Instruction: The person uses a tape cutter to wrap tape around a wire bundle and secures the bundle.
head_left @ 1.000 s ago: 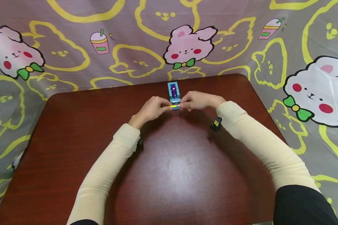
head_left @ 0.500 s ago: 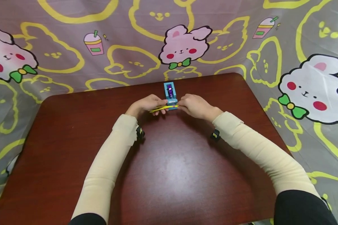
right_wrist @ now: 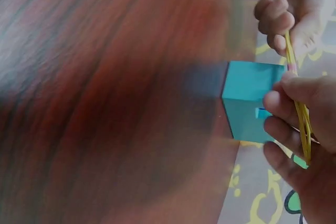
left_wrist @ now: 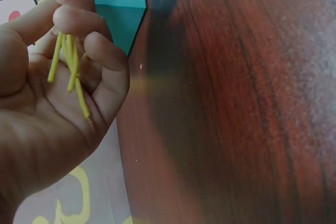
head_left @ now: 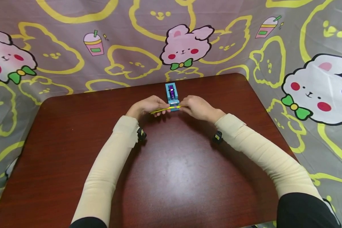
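Note:
A thin bundle of yellow wires (head_left: 159,110) stretches between my two hands, close in front of a light-blue tape dispenser (head_left: 175,102) with a purple roll (head_left: 172,91) in it. The left hand (head_left: 150,104) pinches the bundle, and the loose wire ends (left_wrist: 68,61) hang over its palm in the left wrist view. My right hand (head_left: 199,107) pinches the other part, with the wire ends lying along its fingers in the right wrist view. A small pinkish-purple band (right_wrist: 291,68) shows on the bundle between the hands; fingertips hide part of it.
The dispenser stands near the back edge of a dark red-brown wooden table (head_left: 171,183). A patterned fabric curtain (head_left: 131,63) rises behind and at both sides of the table. Wrist cameras (head_left: 218,136) are strapped under both sleeves.
The left hand has turned, with its fingers now below the bundle, and more yellow wire shows on its side. The right hand has turned slightly. Over the last half second little differs.

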